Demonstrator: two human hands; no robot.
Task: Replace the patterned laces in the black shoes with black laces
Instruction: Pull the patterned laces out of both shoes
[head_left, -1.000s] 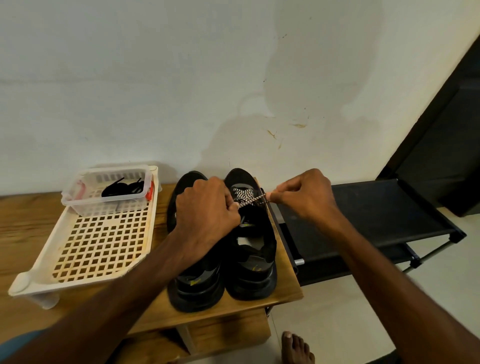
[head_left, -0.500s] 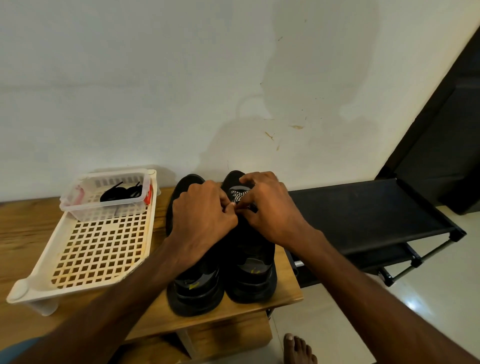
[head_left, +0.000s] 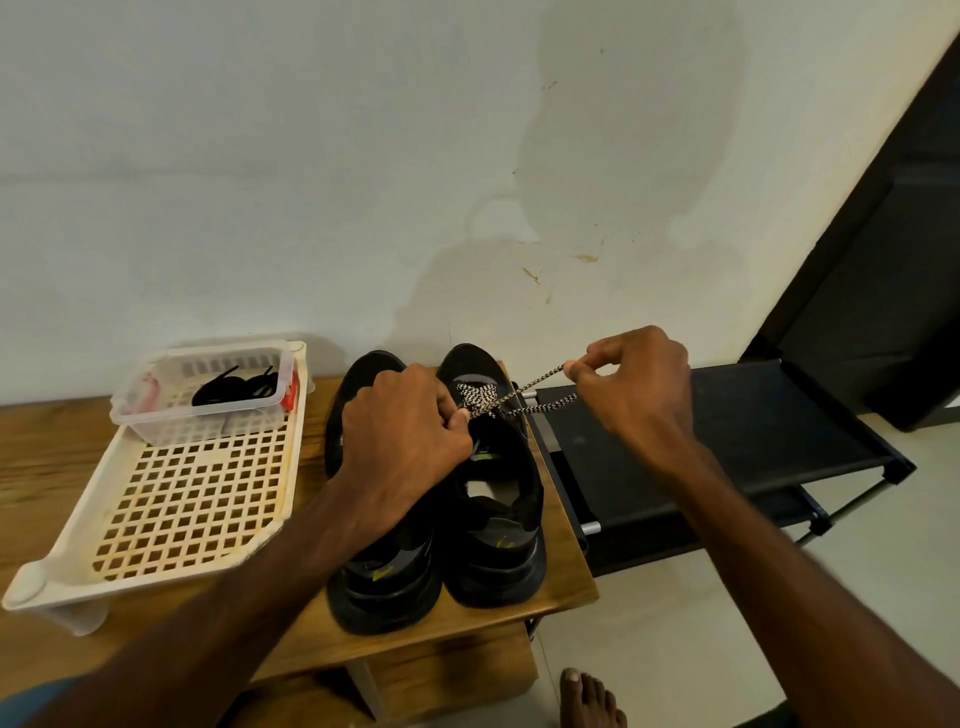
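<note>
Storage sits at the left of the frame: a cream lattice tray rests on the wooden surface. A clear box at the tray's far end holds the black laces, coiled and untouched. They are near enough to reach once the old laces are out.

In the lower middle the black shoes stand side by side on the surface, heels toward the camera and toes at the wall. This turns the eyelets up toward the person. The left hand lies across the pair with its fingers curled. Its fingertips seem to pinch the patterned lace where the strands cross on the right-hand shoe. That grip probably steadies the shoe against the pull. Whether the other shoe is laced is hidden under this hand.

Just right of centre, the right hand is raised beside the toe. It pinches one strand between thumb and forefinger, with the other fingers curled in. That strand runs taut to the pinch, and a second stretches just below it.

The lace still crosses near the toe while the opening nearer the heel looks bare, so the unlacing seems partly done.

A black rack stands at the right, and a bare foot is on the floor at the bottom.
</note>
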